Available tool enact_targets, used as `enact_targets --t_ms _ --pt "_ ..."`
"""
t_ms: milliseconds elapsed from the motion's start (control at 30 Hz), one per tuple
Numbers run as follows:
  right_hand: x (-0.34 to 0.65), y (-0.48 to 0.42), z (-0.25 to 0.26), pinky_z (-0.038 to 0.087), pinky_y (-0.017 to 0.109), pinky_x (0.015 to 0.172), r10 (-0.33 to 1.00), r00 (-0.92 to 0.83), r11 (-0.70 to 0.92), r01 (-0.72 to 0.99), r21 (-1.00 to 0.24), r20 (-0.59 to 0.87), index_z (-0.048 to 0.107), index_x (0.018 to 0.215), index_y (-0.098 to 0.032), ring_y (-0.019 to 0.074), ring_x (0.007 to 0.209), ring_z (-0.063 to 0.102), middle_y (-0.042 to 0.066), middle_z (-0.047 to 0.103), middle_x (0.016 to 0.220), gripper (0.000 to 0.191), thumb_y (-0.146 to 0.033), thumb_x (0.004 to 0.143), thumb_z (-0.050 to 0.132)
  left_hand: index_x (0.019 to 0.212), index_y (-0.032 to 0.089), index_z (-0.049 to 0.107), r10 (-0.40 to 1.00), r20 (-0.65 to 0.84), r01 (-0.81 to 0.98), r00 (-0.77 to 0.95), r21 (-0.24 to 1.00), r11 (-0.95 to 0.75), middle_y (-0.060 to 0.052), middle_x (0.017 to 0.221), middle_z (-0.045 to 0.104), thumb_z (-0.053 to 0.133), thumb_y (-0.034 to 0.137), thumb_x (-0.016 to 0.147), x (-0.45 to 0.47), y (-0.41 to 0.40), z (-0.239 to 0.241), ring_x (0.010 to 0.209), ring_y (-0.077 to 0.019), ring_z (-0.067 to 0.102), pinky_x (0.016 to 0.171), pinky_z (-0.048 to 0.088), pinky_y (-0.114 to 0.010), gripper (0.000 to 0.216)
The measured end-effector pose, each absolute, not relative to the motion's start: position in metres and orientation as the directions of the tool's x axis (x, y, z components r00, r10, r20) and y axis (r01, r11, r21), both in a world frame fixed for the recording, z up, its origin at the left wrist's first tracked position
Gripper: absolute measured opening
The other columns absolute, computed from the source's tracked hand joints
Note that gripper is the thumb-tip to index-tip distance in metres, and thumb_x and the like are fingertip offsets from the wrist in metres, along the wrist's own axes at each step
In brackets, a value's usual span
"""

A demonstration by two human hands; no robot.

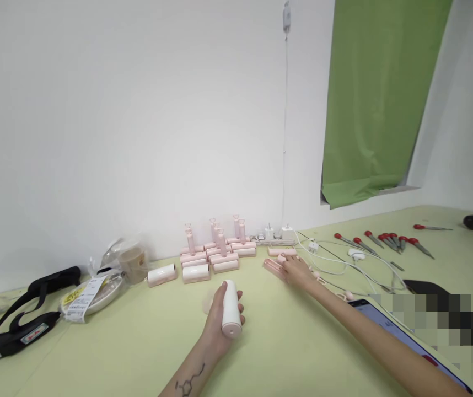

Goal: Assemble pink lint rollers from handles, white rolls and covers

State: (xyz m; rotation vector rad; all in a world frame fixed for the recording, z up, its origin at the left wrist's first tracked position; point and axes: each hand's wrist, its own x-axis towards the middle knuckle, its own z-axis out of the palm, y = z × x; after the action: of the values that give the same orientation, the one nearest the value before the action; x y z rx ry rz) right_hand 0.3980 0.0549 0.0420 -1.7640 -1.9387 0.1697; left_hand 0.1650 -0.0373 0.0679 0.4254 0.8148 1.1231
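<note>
My left hand (219, 320) is closed round a white lint roller cylinder (231, 309), holding it upright above the pale green table (137, 342). My right hand (298, 271) reaches far forward, fingers resting on a pink roller cover (273, 267) that lies flat on the table. Just behind it lies another pink part (281, 252). A cluster of several pink lint rollers (218, 251) with upright handles stands against the wall, and a white roller (161, 274) lies to their left.
A black strap (25, 314), a labelled bowl (90, 295) and a bagged cup (132, 262) sit at the left. White chargers (278, 234) and cables (344, 264) lie behind my right hand. Several red-handled screwdrivers (385, 241) lie far right. A tablet (402, 336) lies under my right forearm.
</note>
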Motion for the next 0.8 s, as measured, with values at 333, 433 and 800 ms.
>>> enact_targets --t_ms 333,433,800 --pt "0.403 0.068 0.007 0.039 0.026 0.057 0.997 0.004 0.035 0.857 -0.514 0.074 0.054 0.082 -0.013 0.0115 0.061 0.051 -0.001 0.055 0.07 0.018 -0.03 0.077 0.051 0.083 0.018 0.044 0.909 -0.367 -0.623 0.2 0.668 0.407 0.001 0.074 0.055 0.055 0.037 0.072 0.166 -0.042 0.072 0.042 -0.0052 0.049 0.034 0.039 -0.017 0.025" --pt "0.401 0.063 0.007 0.036 0.026 0.056 0.989 0.044 0.046 0.811 -0.583 0.139 0.052 0.08 -0.013 0.0169 0.065 0.052 0.003 0.055 0.068 0.015 -0.026 0.074 0.049 0.084 0.019 0.043 0.909 -0.369 -0.624 0.193 0.669 0.404 0.002 0.074 0.055 0.056 0.038 0.071 0.166 -0.043 0.071 0.042 -0.0053 0.049 0.035 0.039 -0.017 0.026" --pt "0.334 -0.021 0.05 0.048 0.028 0.053 0.977 -0.079 0.212 0.438 -0.873 0.198 0.039 0.104 -0.022 0.019 0.078 0.054 0.005 0.052 0.086 0.036 -0.048 0.08 0.034 0.1 0.028 0.034 0.958 -0.258 -0.587 -0.127 0.798 0.137 0.0 0.083 0.051 0.049 0.04 0.076 0.169 -0.04 0.059 0.059 -0.0131 0.06 0.055 0.052 -0.032 0.031"
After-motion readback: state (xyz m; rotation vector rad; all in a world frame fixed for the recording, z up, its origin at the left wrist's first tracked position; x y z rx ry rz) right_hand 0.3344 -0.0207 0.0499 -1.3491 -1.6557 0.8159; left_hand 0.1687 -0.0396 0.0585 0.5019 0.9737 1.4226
